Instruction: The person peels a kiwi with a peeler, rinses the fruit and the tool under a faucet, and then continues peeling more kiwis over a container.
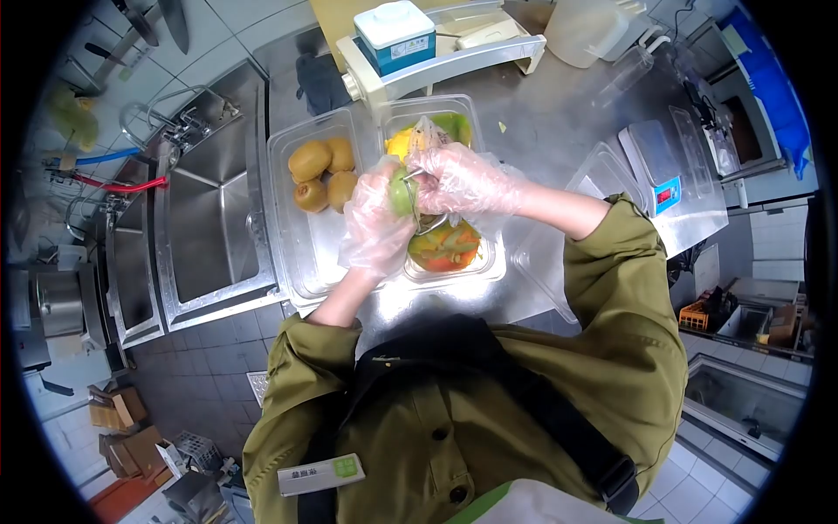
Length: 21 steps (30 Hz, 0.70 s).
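Observation:
My left hand [377,214], in a clear plastic glove, is closed around a green kiwi [402,194] whose skin is partly off. Against the fruit, my gloved right hand [467,179] grips what looks like a thin metal peeler [431,226], mostly hidden by the fingers. Below both hands is a clear container [499,269] with orange and green peelings [445,249]. Behind them, another clear container [473,103] holds yellow and green fruit pieces. Several whole brown kiwis [311,162] lie in the clear tub [292,249] beside my left hand.
A steel sink [214,236] with taps lies to the left. At the back stand a cream-coloured sealing device [454,65] and a blue-and-white box [397,39]. On the right are a digital scale [667,196], a clear lid [602,166] and the steel counter's edge [711,225].

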Each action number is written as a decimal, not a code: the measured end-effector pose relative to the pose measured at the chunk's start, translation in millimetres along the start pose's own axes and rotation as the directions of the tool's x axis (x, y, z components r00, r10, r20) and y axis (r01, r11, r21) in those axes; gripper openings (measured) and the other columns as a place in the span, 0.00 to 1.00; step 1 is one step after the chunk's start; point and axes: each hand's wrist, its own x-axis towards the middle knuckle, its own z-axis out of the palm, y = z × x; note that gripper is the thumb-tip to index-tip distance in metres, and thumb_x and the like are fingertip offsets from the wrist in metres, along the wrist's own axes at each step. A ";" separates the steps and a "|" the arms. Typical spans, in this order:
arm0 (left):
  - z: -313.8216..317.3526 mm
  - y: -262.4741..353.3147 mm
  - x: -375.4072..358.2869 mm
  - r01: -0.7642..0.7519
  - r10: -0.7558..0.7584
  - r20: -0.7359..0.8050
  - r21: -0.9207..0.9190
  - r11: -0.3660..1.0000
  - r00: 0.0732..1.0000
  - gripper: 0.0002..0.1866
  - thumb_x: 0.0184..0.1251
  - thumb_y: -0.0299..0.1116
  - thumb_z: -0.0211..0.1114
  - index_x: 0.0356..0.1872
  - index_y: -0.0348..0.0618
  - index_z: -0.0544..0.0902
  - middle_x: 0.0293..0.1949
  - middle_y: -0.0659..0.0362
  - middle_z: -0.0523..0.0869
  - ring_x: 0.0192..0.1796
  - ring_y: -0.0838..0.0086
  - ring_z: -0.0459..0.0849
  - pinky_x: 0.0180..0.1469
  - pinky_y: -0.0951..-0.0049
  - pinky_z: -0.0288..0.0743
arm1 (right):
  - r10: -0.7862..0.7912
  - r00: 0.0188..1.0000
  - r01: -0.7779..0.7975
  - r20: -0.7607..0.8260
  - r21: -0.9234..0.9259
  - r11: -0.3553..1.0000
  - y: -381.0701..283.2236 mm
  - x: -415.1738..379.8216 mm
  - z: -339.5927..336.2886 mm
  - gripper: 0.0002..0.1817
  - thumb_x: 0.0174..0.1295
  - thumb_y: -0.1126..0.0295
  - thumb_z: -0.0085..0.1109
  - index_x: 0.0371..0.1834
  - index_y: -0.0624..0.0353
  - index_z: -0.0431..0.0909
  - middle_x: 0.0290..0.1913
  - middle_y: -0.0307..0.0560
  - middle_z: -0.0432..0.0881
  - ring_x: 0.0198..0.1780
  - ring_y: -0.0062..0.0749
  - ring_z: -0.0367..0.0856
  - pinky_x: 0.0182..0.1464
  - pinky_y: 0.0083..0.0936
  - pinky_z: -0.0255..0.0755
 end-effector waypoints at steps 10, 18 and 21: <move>-2.2 -21.4 -4.5 0.149 -0.141 0.063 -0.631 0.762 0.988 0.24 0.48 0.22 0.71 0.48 0.42 0.74 0.45 0.61 0.79 0.48 0.78 0.78 0.52 0.75 0.72 | -0.004 0.985 0.018 -0.170 0.080 0.997 25.2 -3.1 -4.6 0.14 0.55 0.77 0.54 0.46 0.58 0.78 0.34 0.53 0.81 0.36 0.38 0.81 0.42 0.27 0.74; -11.8 -18.0 -3.0 0.228 -0.082 0.231 -0.724 0.651 0.969 0.26 0.45 0.21 0.72 0.49 0.42 0.73 0.45 0.61 0.78 0.49 0.79 0.77 0.53 0.74 0.72 | -0.166 0.986 0.168 -0.028 0.228 0.959 -1.7 -3.3 -25.1 0.11 0.57 0.78 0.54 0.44 0.60 0.78 0.39 0.45 0.82 0.41 0.28 0.79 0.46 0.25 0.73; -18.6 -13.0 2.0 0.173 -0.040 0.238 -0.569 0.804 0.970 0.27 0.45 0.21 0.72 0.50 0.43 0.73 0.45 0.61 0.78 0.49 0.78 0.77 0.53 0.74 0.72 | -0.244 0.970 0.241 -0.013 0.222 0.945 -1.0 -2.0 -26.5 0.10 0.57 0.78 0.55 0.42 0.61 0.77 0.35 0.46 0.81 0.37 0.29 0.78 0.42 0.25 0.73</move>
